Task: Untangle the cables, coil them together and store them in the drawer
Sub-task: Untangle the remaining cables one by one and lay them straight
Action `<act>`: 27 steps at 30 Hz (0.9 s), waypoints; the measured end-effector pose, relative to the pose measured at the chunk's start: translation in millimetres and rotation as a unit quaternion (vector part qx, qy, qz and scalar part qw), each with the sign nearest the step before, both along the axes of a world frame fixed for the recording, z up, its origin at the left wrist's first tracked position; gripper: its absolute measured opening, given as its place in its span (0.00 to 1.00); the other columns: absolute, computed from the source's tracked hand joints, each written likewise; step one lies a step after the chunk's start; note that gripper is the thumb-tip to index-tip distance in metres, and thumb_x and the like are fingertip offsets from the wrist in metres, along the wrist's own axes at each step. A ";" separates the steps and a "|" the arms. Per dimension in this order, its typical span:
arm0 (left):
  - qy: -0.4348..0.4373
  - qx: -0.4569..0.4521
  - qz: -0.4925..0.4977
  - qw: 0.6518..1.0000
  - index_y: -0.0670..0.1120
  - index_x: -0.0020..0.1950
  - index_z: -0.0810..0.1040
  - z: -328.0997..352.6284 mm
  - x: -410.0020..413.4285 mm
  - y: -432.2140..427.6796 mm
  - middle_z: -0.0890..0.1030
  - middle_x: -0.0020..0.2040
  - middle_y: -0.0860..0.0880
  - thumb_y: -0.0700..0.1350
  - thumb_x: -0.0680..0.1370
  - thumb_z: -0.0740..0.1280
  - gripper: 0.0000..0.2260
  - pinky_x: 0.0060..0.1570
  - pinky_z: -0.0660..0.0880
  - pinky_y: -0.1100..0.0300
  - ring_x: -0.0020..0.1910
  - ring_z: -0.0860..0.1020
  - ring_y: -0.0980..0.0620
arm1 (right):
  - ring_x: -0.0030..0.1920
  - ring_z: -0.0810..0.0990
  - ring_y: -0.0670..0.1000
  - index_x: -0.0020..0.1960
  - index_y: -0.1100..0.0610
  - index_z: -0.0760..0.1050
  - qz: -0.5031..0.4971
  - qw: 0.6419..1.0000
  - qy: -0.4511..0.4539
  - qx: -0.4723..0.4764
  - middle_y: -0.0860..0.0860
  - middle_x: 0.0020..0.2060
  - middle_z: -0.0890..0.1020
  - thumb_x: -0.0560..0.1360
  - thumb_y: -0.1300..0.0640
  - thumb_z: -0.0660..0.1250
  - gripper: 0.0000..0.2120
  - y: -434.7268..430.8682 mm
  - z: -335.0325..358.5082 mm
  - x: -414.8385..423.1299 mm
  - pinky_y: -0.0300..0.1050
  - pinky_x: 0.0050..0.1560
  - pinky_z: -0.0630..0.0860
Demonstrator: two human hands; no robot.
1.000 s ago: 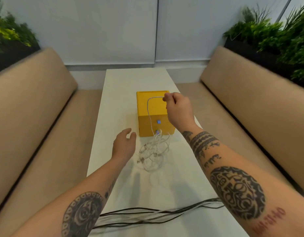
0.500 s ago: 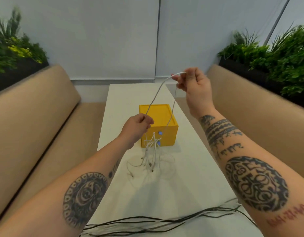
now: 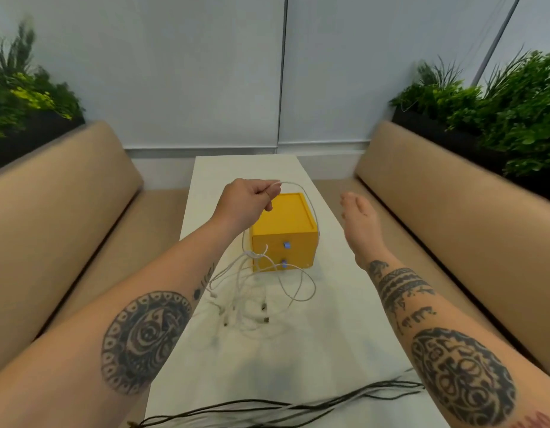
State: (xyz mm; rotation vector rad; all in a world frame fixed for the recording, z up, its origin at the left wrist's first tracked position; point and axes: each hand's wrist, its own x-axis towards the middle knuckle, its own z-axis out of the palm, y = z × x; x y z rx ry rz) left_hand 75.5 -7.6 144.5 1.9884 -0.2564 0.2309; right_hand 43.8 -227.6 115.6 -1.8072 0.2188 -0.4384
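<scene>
**Left hand (image 3: 246, 202) held one strand of the white cables (image 3: 252, 285) above the yellow two-drawer box (image 3: 283, 223); right hand (image 3: 360, 223) was empty.**

From my remote station I saw two tan benches (image 3: 66, 227) flanking a long white table (image 3: 329, 350). The box stood at the table's middle, both drawers shut, each with a blue knob (image 3: 287, 244). The left hand, fingers curled, pinched the strand above the box's rear left corner. The strand arched over the lid, fell past the right edge and joined the tangle on the table just in front of the box. The right hand hovered right of the box, fingers straight, touching nothing. Black cables (image 3: 267, 410) lay across the table's near end.
</scene>
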 end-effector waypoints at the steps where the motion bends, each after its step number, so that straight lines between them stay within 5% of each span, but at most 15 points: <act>1: -0.004 0.033 -0.012 0.999 0.50 0.58 0.84 0.1 -0.1 -2.7 0.84 0.38 0.52 0.53 0.80 0.67 0.12 0.49 0.75 0.61 0.50 0.80 0.58 | 0.54 0.77 0.50 0.61 0.59 0.76 0.034 0.998 -0.046 -0.032 0.52 0.57 0.80 0.83 0.48 0.58 0.17 6.9 8.1 -2.1 0.47 0.55 0.73; 4: -0.028 0.110 -0.023 0.993 0.53 0.60 0.84 3.4 -0.6 -12.4 0.85 0.38 0.54 0.55 0.80 0.68 0.12 0.44 0.73 0.67 0.42 0.79 0.63 | 0.55 0.79 0.44 0.66 0.50 0.74 0.160 0.976 -0.035 -0.143 0.46 0.56 0.81 0.79 0.38 0.61 0.22 28.7 23.6 -3.3 0.42 0.54 0.76; 7: -0.035 0.113 -0.027 0.993 0.54 0.53 0.86 6.4 -2.6 -14.6 0.85 0.37 0.55 0.54 0.78 0.69 0.09 0.45 0.73 0.66 0.43 0.80 0.59 | 0.37 0.80 0.46 0.48 0.48 0.78 0.171 0.958 0.014 -0.228 0.45 0.36 0.82 0.80 0.42 0.60 0.13 38.4 25.7 3.4 0.43 0.38 0.74; 11: 0.004 0.140 -0.046 0.989 0.52 0.41 0.83 -9.7 -4.7 1.5 0.84 0.38 0.55 0.51 0.79 0.68 0.09 0.37 0.72 0.59 0.37 0.79 0.56 | 0.29 0.71 0.49 0.40 0.50 0.77 0.147 0.983 -0.019 -0.109 0.48 0.29 0.75 0.80 0.57 0.61 0.13 31.6 30.6 10.6 0.45 0.34 0.69; 16: 0.051 0.160 -0.026 0.986 0.49 0.43 0.81 -44.5 -6.5 22.0 0.83 0.41 0.52 0.49 0.81 0.65 0.09 0.32 0.67 0.63 0.31 0.73 0.62 | 0.29 0.68 0.45 0.41 0.52 0.78 0.074 0.994 -0.086 0.008 0.46 0.29 0.74 0.83 0.58 0.59 0.14 11.7 46.3 11.0 0.39 0.30 0.66; 22: 0.054 0.273 -0.012 0.961 0.49 0.47 0.78 -56.2 -0.6 17.2 0.79 0.40 0.51 0.52 0.82 0.63 0.10 0.40 0.72 0.56 0.39 0.76 0.49 | 0.30 0.70 0.41 0.44 0.55 0.78 0.075 0.985 -0.152 0.046 0.49 0.31 0.74 0.83 0.61 0.58 0.13 1.5 44.7 4.1 0.33 0.31 0.66; 24: 0.070 0.186 -0.002 0.980 0.48 0.48 0.78 -50.8 1.5 15.2 0.81 0.42 0.51 0.49 0.83 0.61 0.09 0.38 0.72 0.56 0.39 0.77 0.51 | 0.30 0.69 0.38 0.45 0.57 0.78 0.052 0.985 -0.161 0.029 0.48 0.31 0.73 0.83 0.62 0.59 0.12 -5.2 40.1 2.4 0.32 0.33 0.67; 27: 0.061 -0.066 0.016 0.996 0.48 0.46 0.78 -33.1 2.4 12.0 0.84 0.43 0.51 0.45 0.83 0.62 0.08 0.46 0.77 0.52 0.41 0.80 0.52 | 0.28 0.68 0.39 0.46 0.56 0.79 0.026 0.994 -0.082 -0.071 0.43 0.31 0.74 0.83 0.58 0.60 0.11 -22.6 24.1 4.7 0.35 0.30 0.64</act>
